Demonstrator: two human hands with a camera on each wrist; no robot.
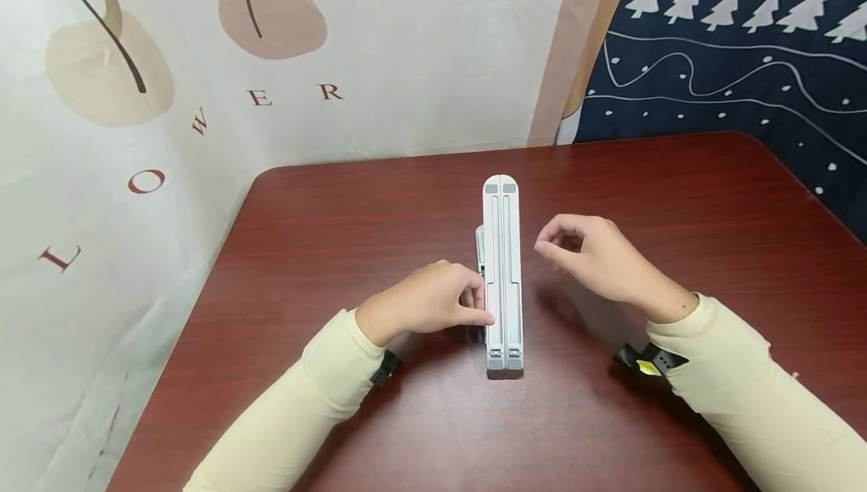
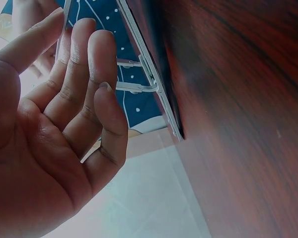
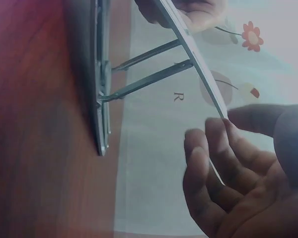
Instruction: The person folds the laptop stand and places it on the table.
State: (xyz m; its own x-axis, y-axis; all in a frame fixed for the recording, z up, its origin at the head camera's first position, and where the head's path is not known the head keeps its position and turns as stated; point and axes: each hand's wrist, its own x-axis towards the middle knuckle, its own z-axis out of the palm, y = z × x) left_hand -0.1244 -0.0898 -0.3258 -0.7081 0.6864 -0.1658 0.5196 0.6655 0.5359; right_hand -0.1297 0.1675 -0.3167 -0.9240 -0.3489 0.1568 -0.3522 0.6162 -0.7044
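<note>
A silver folding laptop stand (image 1: 503, 266) stands lengthwise on the table, its two rails side by side. In both wrist views it is partly raised, with slim struts (image 3: 149, 79) between the base and the upper rail. My left hand (image 1: 433, 300) pinches the stand's left edge near the front, thumb on top and fingers curled beneath. To the right of the stand, my right hand (image 1: 603, 259) hovers with loosely bent fingers, apart from it in the head view. In the right wrist view its fingertips overlap the rail's end, though nothing is held.
The dark red wooden table (image 1: 325, 206) has rounded far corners. Behind it hangs a pale cloth (image 1: 420, 48) with flowers and letters, and a navy cloth (image 1: 718, 86) with white trees at right. Black straps (image 1: 667, 360) sit at the wrists.
</note>
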